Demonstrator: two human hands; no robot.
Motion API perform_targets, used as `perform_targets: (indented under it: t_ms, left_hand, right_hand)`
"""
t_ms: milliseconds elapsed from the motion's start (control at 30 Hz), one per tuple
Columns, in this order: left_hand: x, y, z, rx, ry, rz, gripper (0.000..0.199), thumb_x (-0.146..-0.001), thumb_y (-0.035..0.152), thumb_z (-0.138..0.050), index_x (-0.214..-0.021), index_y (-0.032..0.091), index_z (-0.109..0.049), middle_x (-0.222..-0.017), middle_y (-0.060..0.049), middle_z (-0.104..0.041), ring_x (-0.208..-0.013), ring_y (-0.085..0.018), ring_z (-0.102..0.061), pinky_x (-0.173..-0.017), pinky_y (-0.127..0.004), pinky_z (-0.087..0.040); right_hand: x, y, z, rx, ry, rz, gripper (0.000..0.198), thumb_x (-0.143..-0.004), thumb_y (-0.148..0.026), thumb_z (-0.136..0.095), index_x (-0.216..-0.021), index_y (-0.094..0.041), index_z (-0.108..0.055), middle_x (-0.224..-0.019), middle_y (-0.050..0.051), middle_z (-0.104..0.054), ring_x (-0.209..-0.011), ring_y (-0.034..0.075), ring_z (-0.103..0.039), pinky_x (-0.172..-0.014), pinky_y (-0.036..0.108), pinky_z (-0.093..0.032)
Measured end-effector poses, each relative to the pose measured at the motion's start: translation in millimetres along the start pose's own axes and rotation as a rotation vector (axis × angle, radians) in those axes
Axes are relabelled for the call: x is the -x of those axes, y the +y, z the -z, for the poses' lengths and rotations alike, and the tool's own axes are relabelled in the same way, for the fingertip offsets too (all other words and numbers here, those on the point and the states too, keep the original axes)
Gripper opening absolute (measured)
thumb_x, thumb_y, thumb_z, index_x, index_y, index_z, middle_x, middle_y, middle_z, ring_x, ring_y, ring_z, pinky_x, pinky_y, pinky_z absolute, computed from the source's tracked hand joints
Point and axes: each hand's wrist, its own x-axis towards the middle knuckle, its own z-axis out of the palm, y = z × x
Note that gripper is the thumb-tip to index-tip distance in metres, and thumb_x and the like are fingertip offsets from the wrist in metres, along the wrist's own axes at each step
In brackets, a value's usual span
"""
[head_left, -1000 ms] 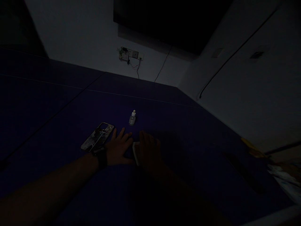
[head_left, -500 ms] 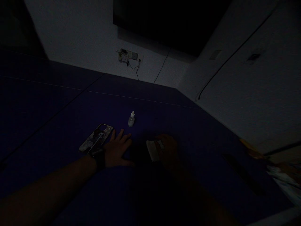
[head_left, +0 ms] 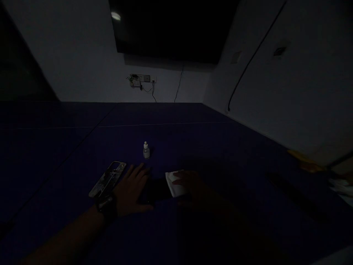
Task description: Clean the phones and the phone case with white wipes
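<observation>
On the dark blue surface, my left hand (head_left: 131,191) lies with its fingers stretched apart, against the left end of a flat black rectangle (head_left: 158,190) that looks like a phone. A folded white cloth (head_left: 173,185) rests on the right part of that rectangle. My right hand (head_left: 190,184) has its fingers over the cloth and presses it down; deep shadow hides part of this hand. Left of my left hand lies a patterned phone case (head_left: 107,180) with a camera cutout. A small dropper bottle (head_left: 146,151) with a white cap stands upright beyond my fingertips.
A long dark object (head_left: 292,193) lies at the right. Something yellow (head_left: 305,161) and a whitish item (head_left: 342,186) are at the far right edge. Sockets with cords (head_left: 142,79) and a large black screen (head_left: 171,29) are on the back wall. The light is very dim.
The view has tilted up and levelled, so the scene sits lower. My right hand and the white cloth have shifted slightly along the black rectangle toward my left hand, which stays spread.
</observation>
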Motion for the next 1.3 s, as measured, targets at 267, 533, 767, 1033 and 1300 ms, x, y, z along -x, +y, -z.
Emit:
perform_targets:
  t_ms: [267, 533, 767, 1033, 1300]
  left_hand:
    - [-39, 53, 27, 0.020, -0.100, 0.067, 0.085, -0.073, 0.067, -0.074, -0.140, 0.020, -0.050, -0.139, -0.016, -0.060, -0.125, -0.038, -0.057, -0.105, -0.053, -0.047]
    - [-75, 62, 24, 0.097, -0.250, 0.167, 0.090, -0.062, 0.053, -0.089, -0.137, 0.015, -0.057, -0.131, -0.018, -0.062, -0.118, -0.039, -0.061, -0.100, -0.048, -0.050]
    - [-74, 69, 22, 0.163, -0.186, 0.158, 0.065, -0.060, 0.037, -0.087, -0.119, 0.020, -0.065, -0.112, -0.009, -0.067, -0.103, -0.031, -0.067, -0.086, -0.036, -0.054]
    - [-38, 83, 29, 0.467, 0.181, 0.235, 0.071, -0.069, 0.024, -0.079, -0.132, 0.024, -0.047, -0.124, -0.010, -0.065, -0.111, -0.030, -0.067, -0.093, -0.042, -0.056]
    - [-15, 120, 18, 0.794, 0.428, 0.217, 0.078, -0.071, 0.020, -0.074, -0.141, 0.020, -0.039, -0.135, -0.015, -0.061, -0.123, -0.032, -0.062, -0.104, -0.048, -0.051]
  right_hand:
    - [-23, 11, -9, -0.084, 0.133, -0.305, 0.055, -0.090, -0.042, -0.069, -0.136, -0.017, -0.057, -0.139, 0.014, -0.060, -0.127, 0.029, -0.051, -0.105, 0.045, -0.034]
    - [-21, 24, -4, -0.338, 0.124, -0.464, 0.030, -0.080, -0.038, -0.077, -0.105, -0.022, -0.073, -0.109, 0.010, -0.069, -0.113, 0.032, -0.053, -0.099, 0.047, -0.031]
    - [-24, 33, -1, -0.709, 0.261, -0.487, 0.016, -0.089, -0.036, -0.061, -0.084, -0.021, -0.063, -0.083, 0.002, -0.066, -0.079, 0.019, -0.061, -0.069, 0.029, -0.043]
    - [-17, 9, 25, -1.115, 0.424, -0.461, 0.038, -0.085, -0.056, -0.059, -0.098, -0.020, -0.061, -0.092, 0.004, -0.071, -0.082, 0.021, -0.067, -0.070, 0.031, -0.050]
    - [-21, -39, 56, -1.423, 0.264, -0.436, 0.045, -0.066, -0.053, -0.084, -0.090, -0.019, -0.066, -0.081, 0.000, -0.067, -0.071, 0.016, -0.060, -0.062, 0.027, -0.045]
